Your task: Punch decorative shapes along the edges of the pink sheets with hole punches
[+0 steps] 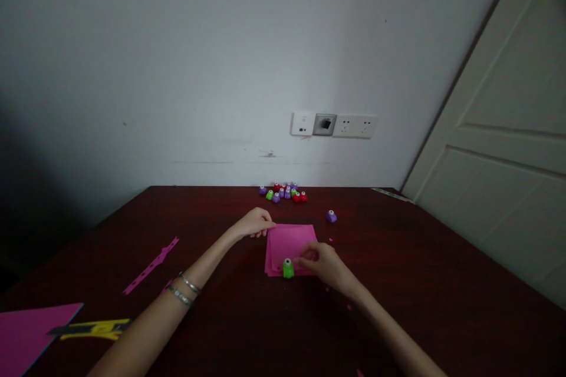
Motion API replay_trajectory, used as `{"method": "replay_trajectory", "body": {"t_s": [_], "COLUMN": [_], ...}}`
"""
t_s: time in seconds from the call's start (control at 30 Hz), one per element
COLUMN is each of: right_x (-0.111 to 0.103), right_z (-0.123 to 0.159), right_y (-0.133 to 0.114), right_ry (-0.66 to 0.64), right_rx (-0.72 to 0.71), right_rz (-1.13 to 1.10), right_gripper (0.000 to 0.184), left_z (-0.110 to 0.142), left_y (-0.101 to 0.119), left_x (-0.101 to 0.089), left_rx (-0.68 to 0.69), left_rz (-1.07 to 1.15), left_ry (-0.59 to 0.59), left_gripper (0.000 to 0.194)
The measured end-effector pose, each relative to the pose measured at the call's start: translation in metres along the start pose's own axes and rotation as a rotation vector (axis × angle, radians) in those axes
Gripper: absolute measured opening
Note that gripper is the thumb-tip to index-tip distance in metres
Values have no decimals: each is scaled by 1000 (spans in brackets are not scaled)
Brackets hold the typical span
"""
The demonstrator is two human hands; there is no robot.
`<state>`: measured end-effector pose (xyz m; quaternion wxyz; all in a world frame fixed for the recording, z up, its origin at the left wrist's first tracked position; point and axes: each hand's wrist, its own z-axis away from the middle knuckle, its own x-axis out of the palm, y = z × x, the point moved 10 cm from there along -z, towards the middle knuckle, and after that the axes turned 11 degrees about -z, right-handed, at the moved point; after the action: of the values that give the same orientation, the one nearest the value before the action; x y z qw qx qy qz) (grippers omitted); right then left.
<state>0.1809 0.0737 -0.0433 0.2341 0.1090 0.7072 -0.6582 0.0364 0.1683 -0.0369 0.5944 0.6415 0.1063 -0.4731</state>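
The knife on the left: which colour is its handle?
The knife handle is mostly yellow, in the head view.

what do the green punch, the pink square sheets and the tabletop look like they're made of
The small bright green craft punch looks like glossy moulded plastic, given its even, saturated colour. The pink square sheets seem to be matte paper or thin card, lying flat with thin edges. The dark red-brown tabletop is probably varnished wood or veneer, faintly streaked with a soft sheen.
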Motion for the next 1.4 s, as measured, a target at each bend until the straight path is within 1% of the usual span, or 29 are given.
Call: {"method": "replay_trajectory", "body": {"t_s": [0.03, 0.1, 0.17, 0.27, 0.4, 0.47, 0.53, 0.63, 0.77, 0.97, 1.2, 1.4], "right_x": [4, 19, 31, 35, 37, 38, 39, 41, 44, 47, 54, 59], "right_z": [-3, -5, -5, -8, -13, -14, -14, -15, -17, -16, -10, -9], "right_y": [6, 15, 18, 17, 16, 17, 18, 20, 24, 28, 17, 7], "right_ry": [-53, -212, -339, -376, -382, -395, -410, -429, -445, -501, -637, -706], "right_rx": [65, 182, 257, 322, 375, 392, 402, 401, 386, 397, 457, 475], "right_rz": [-42, -113, -149, -141, -132, -128, -125, -120, -106, -60, -9, 4], "right_gripper": [30, 37, 42, 45, 43, 41, 40, 40, 38, 45, 42, 40], "left_z": [3, 9, 15, 22, 32, 36, 38, 37, 35, 35, 36, 30], "left_y": [7, 20, 30, 36, 35, 34, 35, 35, 31, 21, 15, 11], "left_x": [3, 14, 27, 43, 60, 65, 66, 65, 71, 80, 90, 98], "left_rx": [20, 56, 69, 42, -13, -20, -11, 3, -8, -64, -128, -173], "left_rz": [-11, -22, -19, -14, -24, -28, -30, -21, -11, -45, -26, 23], "left_ry": [-41, -154, -267, -383, -518, -572, -589, -575, -604, -654, -770, -823], "left_gripper": [31, 37, 40, 44, 48, 50, 51, 51, 48, 42, 40, 44]}}
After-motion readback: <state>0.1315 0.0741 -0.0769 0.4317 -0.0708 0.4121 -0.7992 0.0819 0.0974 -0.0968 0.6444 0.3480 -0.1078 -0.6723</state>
